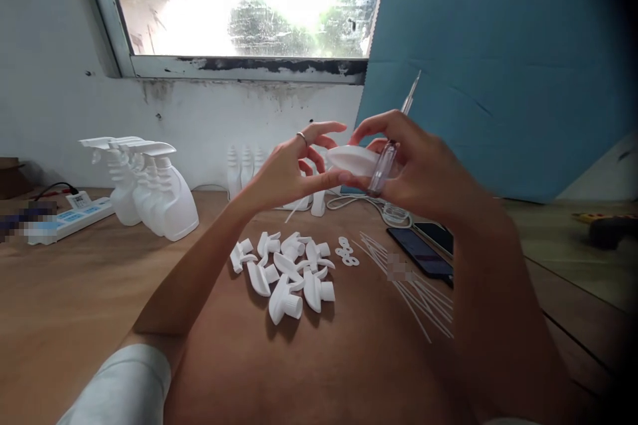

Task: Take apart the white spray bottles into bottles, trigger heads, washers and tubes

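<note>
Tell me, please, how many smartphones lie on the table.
2. The nearer smartphone lies left of the right forearm; the farther smartphone lies just beyond, partly hidden by that forearm. More may be hidden there.

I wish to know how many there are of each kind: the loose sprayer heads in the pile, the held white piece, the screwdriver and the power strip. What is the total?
Loose sprayer heads: 8 visible
White piece, held: 1
Screwdriver: 1
Power strip: 1
Total: 11

- left hand [294, 166]: just one thin silvery ring [302, 138]
- left sleeve [132, 382]: pale, kinda whitish, banded hem near the elbow
- forearms [209, 259]: bare
</note>
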The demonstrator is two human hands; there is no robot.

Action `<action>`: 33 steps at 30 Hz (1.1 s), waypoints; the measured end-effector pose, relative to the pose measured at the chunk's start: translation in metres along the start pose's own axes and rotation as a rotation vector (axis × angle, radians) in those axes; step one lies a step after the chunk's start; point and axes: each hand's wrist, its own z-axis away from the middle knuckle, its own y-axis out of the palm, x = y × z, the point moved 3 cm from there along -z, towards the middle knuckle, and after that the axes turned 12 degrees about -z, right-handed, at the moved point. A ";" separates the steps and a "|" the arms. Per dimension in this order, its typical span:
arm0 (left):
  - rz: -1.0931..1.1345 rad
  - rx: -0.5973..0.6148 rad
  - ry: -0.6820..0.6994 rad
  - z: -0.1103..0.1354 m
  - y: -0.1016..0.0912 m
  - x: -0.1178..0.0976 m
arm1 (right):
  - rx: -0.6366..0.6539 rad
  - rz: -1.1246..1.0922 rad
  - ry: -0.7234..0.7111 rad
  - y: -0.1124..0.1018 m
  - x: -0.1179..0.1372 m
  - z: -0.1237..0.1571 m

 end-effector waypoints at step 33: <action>0.274 -0.184 -0.254 -0.002 -0.010 0.049 | -0.303 -0.025 0.079 0.051 -0.025 -0.006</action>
